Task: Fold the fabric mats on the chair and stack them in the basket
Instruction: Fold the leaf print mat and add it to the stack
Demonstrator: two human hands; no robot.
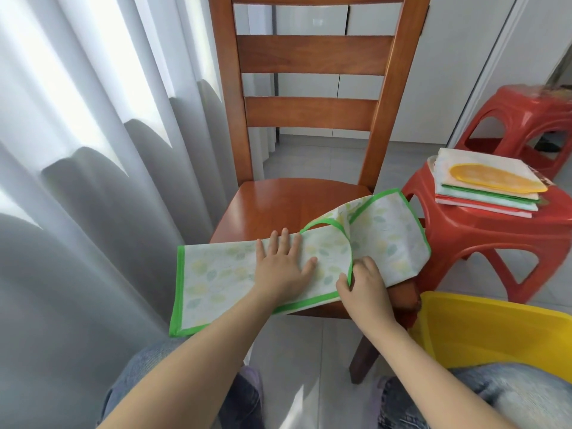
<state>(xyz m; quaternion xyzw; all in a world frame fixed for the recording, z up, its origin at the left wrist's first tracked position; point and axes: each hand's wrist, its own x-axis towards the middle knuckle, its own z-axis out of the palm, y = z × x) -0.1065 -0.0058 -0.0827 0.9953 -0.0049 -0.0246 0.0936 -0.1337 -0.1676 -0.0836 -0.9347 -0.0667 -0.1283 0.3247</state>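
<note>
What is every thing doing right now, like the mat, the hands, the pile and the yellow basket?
Green-edged mat: lying on the chair seat, partly folded, right end lifted.
Left hand: flat, pressing the mat down.
Right hand: pinching the mat's green edge.
Chair: upright, holding the mat.
Pile of mats: stacked on the red stool.
Yellow basket: open on top; inside mostly hidden.

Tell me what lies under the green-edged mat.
The green-edged mat lies on the wooden chair seat, left end overhanging. Seat beneath is covered; left hand presses on top.
</note>
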